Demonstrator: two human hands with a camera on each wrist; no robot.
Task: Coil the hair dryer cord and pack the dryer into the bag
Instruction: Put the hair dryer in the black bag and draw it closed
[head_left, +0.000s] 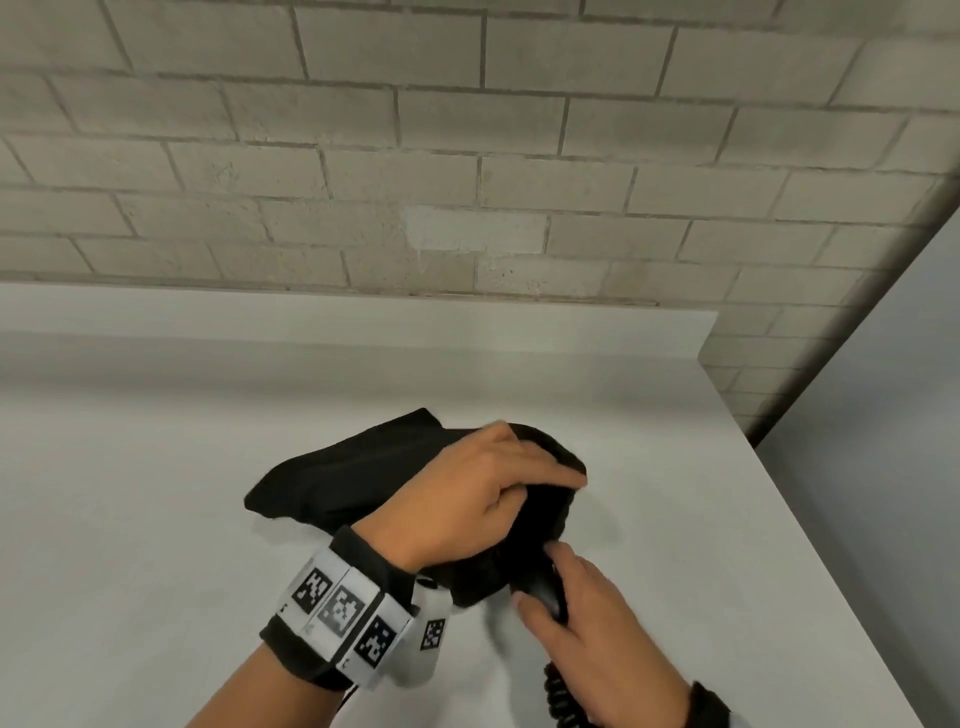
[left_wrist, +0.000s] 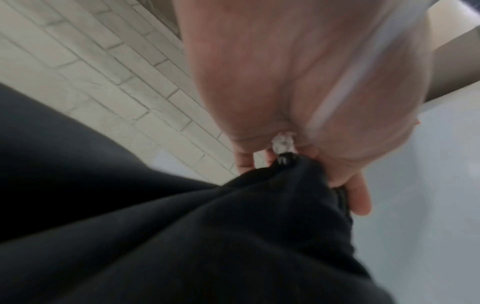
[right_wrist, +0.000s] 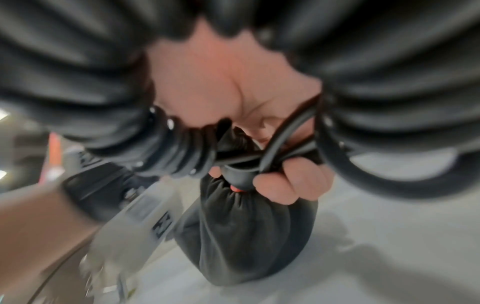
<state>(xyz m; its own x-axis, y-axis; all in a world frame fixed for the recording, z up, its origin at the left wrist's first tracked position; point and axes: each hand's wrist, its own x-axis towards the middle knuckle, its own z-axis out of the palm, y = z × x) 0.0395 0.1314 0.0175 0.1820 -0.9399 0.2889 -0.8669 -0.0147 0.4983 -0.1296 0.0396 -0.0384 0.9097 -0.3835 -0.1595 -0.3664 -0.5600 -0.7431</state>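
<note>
**Dryer mostly bagged, cord end still out**

We have the black cloth bag (head_left: 343, 478) on the white table (head_left: 156, 467); our left hand (head_left: 467, 488) pinches its gathered mouth; our right hand (head_left: 587, 613) is clenched round the dryer handle (right_wrist: 237, 176) and bunched coiled cord (right_wrist: 182, 150); dryer body sits hidden inside; handle points toward us, right hand nearer.

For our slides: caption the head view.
Left hand grips soft black cloth bag; right hand feeds in black dryer.
</note>
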